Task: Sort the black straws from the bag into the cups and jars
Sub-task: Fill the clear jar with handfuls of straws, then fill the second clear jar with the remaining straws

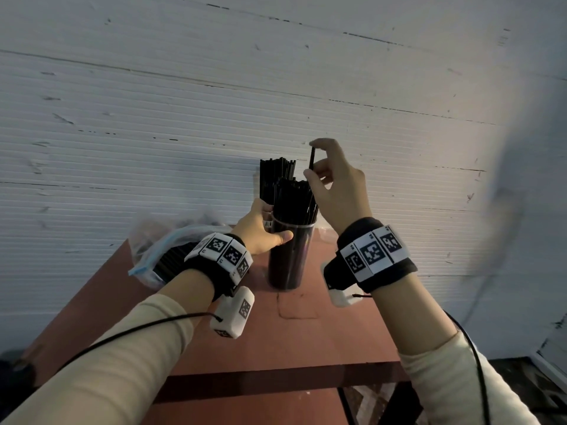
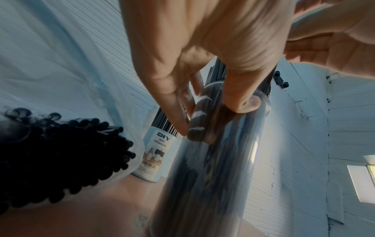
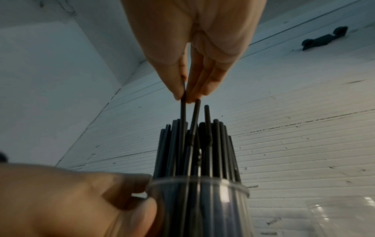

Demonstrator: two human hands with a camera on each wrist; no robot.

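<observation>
A tall clear cup [image 1: 290, 256] packed with black straws stands on the reddish table [image 1: 306, 338]. My left hand [image 1: 264, 231] grips the cup just under its rim, thumb in front, fingers behind [image 2: 239, 99]. Above the bundle, my right hand [image 1: 331, 179] pinches the top of one black straw [image 1: 312, 157] whose lower end sits among the others [image 3: 182, 112]. Behind the cup stands a white desk-organizer tube [image 2: 156, 154], also full of straws [image 1: 276, 173]. The clear zip bag [image 1: 159, 253] with the loose straws [image 2: 61, 152] lies at the left.
A white corrugated wall [image 1: 214, 102] rises directly behind the table. A clear plastic container [image 3: 341, 213] sits to the right of the cup. The table's front edge [image 1: 276, 378] is near me, with bare tabletop in front of the cup.
</observation>
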